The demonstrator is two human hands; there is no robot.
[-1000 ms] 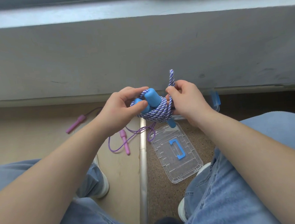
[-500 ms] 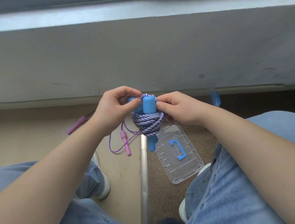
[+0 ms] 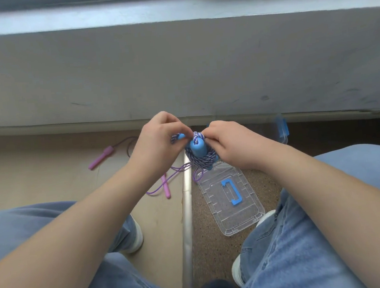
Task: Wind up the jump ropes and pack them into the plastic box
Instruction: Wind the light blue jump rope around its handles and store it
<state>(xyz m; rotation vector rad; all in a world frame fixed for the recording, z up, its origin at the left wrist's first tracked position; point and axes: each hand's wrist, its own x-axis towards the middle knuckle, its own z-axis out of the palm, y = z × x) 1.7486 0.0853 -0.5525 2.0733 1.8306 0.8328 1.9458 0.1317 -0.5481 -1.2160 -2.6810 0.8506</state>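
Note:
A blue jump rope (image 3: 200, 157), its blue-and-white braided cord wound round its blue handles, hangs in the air between my hands. My left hand (image 3: 155, 142) grips one handle and the cord end at the bundle's left. My right hand (image 3: 229, 143) pinches the cord at the bundle's top right. On the floor below lies a purple jump rope (image 3: 165, 187) with pink handles, loose and unwound. The clear plastic box (image 3: 282, 129) with a blue latch stands to the right by the wall, mostly hidden behind my right hand. Its clear lid (image 3: 233, 204) with a blue handle lies flat on the floor.
A grey wall (image 3: 178, 71) rises just beyond my hands. A metal floor strip (image 3: 187, 224) runs between the beige floor and the speckled floor. My knees in blue jeans and my white shoes (image 3: 135, 238) frame the lid on both sides.
The loose cord end that stood up at my right hand has been pulled down onto the bundle. Both hands have drawn closer together over the top of the bundle.

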